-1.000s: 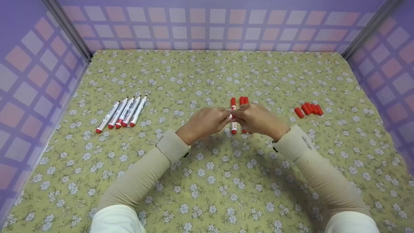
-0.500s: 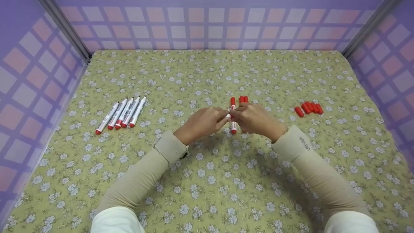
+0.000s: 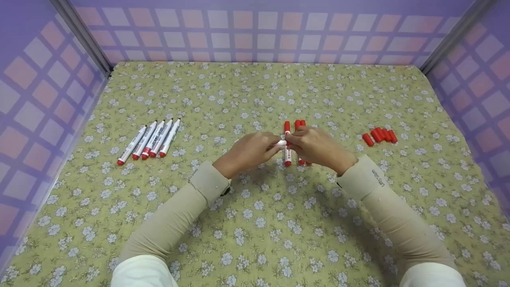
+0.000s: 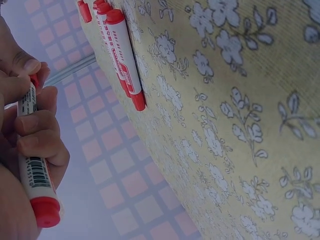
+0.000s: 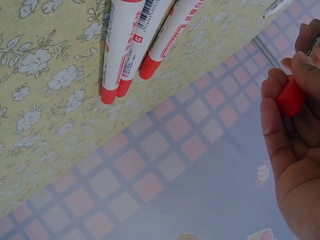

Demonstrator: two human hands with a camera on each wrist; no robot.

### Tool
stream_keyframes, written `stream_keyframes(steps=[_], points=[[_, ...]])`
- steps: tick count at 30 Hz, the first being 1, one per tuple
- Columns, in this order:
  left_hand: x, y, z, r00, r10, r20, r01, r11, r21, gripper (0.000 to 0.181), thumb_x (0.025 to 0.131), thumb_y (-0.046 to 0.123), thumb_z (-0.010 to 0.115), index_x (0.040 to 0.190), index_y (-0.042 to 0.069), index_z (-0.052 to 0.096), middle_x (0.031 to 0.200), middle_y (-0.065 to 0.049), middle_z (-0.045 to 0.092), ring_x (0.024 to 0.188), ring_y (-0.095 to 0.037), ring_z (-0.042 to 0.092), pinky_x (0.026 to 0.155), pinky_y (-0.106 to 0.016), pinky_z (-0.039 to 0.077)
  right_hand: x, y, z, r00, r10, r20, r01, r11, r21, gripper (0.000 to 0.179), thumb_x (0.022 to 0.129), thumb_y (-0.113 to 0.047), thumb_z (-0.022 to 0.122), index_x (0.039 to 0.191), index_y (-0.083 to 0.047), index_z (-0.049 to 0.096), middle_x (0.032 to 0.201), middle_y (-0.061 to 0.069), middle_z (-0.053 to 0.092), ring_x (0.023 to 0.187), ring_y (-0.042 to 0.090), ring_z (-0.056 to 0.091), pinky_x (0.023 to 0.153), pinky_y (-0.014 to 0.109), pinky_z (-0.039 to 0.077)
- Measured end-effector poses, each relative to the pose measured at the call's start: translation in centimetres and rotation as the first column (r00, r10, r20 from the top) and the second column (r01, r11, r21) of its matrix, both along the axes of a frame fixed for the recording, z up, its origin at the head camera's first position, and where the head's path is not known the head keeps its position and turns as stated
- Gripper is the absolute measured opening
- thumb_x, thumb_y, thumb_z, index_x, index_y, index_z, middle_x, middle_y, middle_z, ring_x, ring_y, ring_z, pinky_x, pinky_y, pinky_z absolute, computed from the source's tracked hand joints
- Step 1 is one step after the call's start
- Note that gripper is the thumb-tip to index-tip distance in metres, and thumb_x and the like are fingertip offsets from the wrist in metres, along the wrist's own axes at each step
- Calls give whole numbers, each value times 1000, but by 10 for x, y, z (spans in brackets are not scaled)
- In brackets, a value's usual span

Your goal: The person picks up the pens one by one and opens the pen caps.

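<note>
My left hand [image 3: 252, 150] grips the white barrel of a red-ended marker [image 4: 36, 170], its fingers wrapped round it in the left wrist view. Against it my right hand [image 3: 318, 148] pinches the marker's red cap [image 5: 291, 98] between thumb and fingers. Cap and barrel meet end to end where the two hands come together above the table. Just beyond and below the hands lies a capped marker [image 3: 287, 156], seen partly behind them. Two more capped markers [image 3: 299, 122] lie to its right, mostly hidden by my right hand in the head view.
Several uncapped white markers [image 3: 149, 137] lie side by side on the left of the flowered tablecloth [image 3: 255, 223]. To the right sits a group of loose red caps [image 3: 380, 134]. Purple checked panels [image 3: 255, 34] wall in the table at the back and both sides.
The hands stay almost in place. A little more of the white marker barrel shows between them now than one second ago.
</note>
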State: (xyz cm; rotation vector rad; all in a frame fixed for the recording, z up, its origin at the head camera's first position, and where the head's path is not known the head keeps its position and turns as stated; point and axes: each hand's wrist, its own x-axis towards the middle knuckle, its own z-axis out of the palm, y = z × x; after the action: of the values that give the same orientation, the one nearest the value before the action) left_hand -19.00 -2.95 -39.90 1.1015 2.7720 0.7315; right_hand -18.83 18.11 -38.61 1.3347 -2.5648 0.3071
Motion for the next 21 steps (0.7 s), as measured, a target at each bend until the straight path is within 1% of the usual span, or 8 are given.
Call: stream_keyframes(steps=[3, 8, 12, 15, 17, 21], points=[[0, -2, 0, 1000, 4, 1, -4, 1000, 4, 29, 102, 30, 47, 100, 10, 68, 83, -2, 62, 67, -14, 49, 65, -30, 43, -1, 1, 0, 1000, -3, -1, 3, 1000, -6, 15, 90, -5, 65, 102, 3, 70, 82, 15, 71, 62, 22, 63, 57, 31, 53], [0, -5, 1, 999, 33, 41, -34, 999, 14, 26, 101, 29, 49, 100, 10, 67, 84, -1, 61, 67, -12, 49, 64, -28, 44, -1, 3, 1, 1000, -19, -10, 19, 1000, -8, 21, 91, -6, 65, 108, 3, 71, 88, 17, 73, 66, 23, 66, 58, 32, 54], [-1, -9, 0, 997, 49, 66, -51, 998, 24, 24, 101, 28, 49, 98, 10, 66, 84, -1, 61, 65, -12, 48, 61, -28, 42, -1, 5, 1, 999, -28, -21, 27, 999, -16, 17, 90, -7, 66, 102, 4, 71, 86, 16, 72, 67, 23, 66, 59, 32, 55], [-3, -14, -2, 995, 59, 84, -62, 998, 29, 22, 101, 27, 49, 95, 11, 64, 81, -1, 59, 62, -12, 46, 59, -27, 41, -2, 6, 0, 999, -26, -21, 26, 999, -28, 15, 89, -8, 67, 98, 3, 71, 84, 15, 72, 67, 23, 65, 59, 32, 54], [-4, -17, -4, 993, 73, 98, -76, 997, 30, 22, 101, 25, 48, 95, 11, 63, 78, -1, 56, 60, -12, 44, 57, -27, 39, -2, 6, 0, 999, -27, -22, 26, 999, -26, 14, 89, -8, 67, 97, 3, 71, 84, 15, 71, 67, 23, 65, 59, 32, 54], [-8, -23, -7, 983, 127, 133, -131, 991, 18, 23, 102, 22, 43, 102, 7, 62, 81, -3, 54, 62, -13, 43, 56, -27, 38, -1, 7, 0, 999, -35, -25, 35, 999, -5, 16, 89, -9, 68, 99, 2, 72, 85, 15, 72, 69, 23, 65, 61, 33, 55]])
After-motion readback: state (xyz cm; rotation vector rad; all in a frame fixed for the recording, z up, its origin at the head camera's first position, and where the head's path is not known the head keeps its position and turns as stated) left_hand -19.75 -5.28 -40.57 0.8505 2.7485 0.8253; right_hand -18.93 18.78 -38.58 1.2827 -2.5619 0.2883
